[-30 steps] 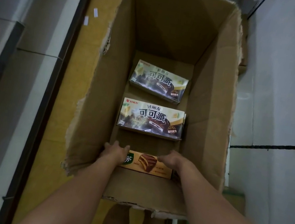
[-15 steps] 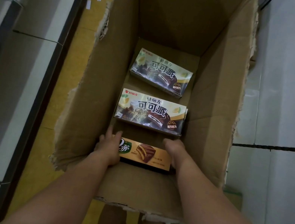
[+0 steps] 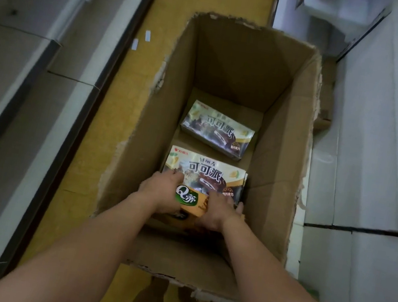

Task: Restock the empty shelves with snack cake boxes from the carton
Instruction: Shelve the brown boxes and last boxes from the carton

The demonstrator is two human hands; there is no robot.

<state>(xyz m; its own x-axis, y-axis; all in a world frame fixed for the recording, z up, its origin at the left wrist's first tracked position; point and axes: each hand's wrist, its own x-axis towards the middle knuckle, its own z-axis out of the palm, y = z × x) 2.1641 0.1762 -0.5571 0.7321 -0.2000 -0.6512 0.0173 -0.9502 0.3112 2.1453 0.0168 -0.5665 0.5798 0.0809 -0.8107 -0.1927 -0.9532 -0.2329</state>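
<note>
Head view: the orange snack cake box was held low in the carton, long axis across frame, left hand and right hand clasping opposite ends.

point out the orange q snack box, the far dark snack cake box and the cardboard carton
orange snack cake box with green Q logo (image 3: 190, 202), head view, on its top face
far dark snack cake box (image 3: 218, 130), head view, printed top
brown cardboard carton (image 3: 280, 149), head view, inner right wall

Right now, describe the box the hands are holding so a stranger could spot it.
Look inside the tall cardboard carton on the yellow floor. Nearest the person, both hands grip an orange box. Unlike the two dark boxes beyond it, it carries a green Q logo.
</note>
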